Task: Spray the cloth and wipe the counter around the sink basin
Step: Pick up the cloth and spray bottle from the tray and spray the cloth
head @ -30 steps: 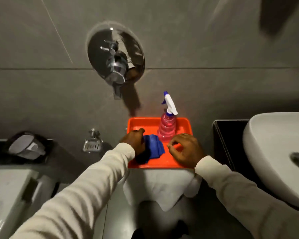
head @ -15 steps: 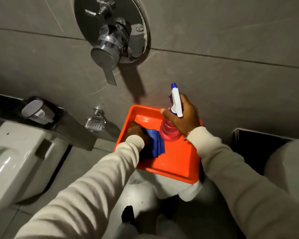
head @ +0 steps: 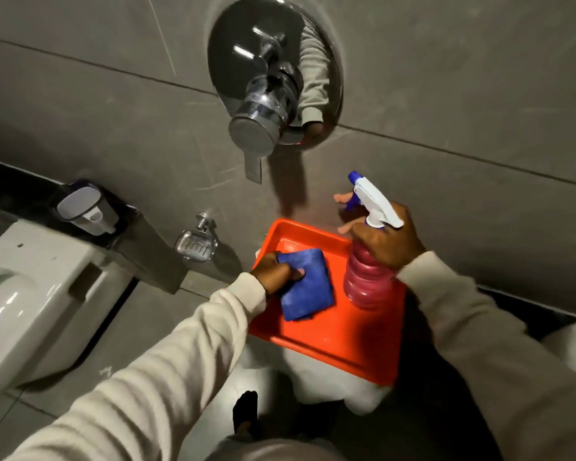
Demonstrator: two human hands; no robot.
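2 cream sleeves reach down over a bathroom corner, and the biggest thing under them is the white toilet (head: 30, 294) at the left, against the grey tiled wall (head: 446, 78). High on that wall sits a round chrome shower valve (head: 273, 81) with its lever pointing down. Below it an orange tray (head: 330, 337) rests on something draped in white. To the tray's left, a small chrome soap dish (head: 197, 246) is fixed to the wall, and a dark holder (head: 84, 207) stands on the ledge behind the toilet.

The right hand (head: 389, 241) is wrapped tight around the neck of the pink spray bottle (head: 368, 274), with 1 finger ahead of the blue trigger; the bottle hangs over the tray's right side, nozzle aimed up and left. The left hand (head: 276, 271) pinches the folded blue cloth (head: 305, 284), thumb on top, at the tray's left side; whether the cloth is lifted clear I cannot tell.
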